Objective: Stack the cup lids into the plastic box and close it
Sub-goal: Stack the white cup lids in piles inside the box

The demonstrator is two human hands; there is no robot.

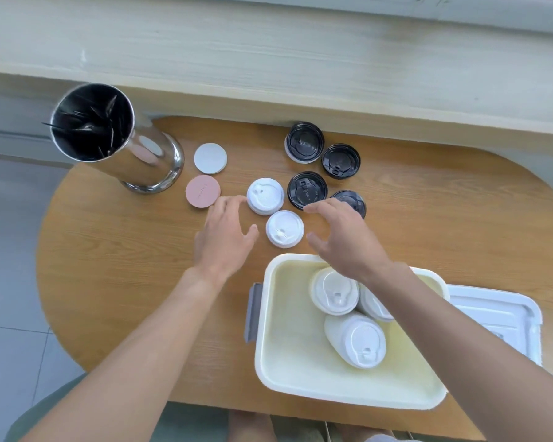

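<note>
A white plastic box [281, 371] stands open near the table's front edge, with white cup lids [355, 339] lying stacked inside it. Its lid [498, 311] lies to the right of it. On the table beyond the box sit two white cup lids [284, 232] [265, 195] and several black cup lids [307, 189]. My left hand [225, 234] hovers open just left of the nearer white lid. My right hand [342, 234] hovers open on its right, partly covering one black lid [351, 199]. Neither hand holds anything.
A tall steel canister [115, 138] with dark sticks inside stands at the back left. A white disc [210, 158] and a pink disc [202, 191] lie beside it. A pale wooden ledge [300, 74] runs behind the oval wooden table [125, 250].
</note>
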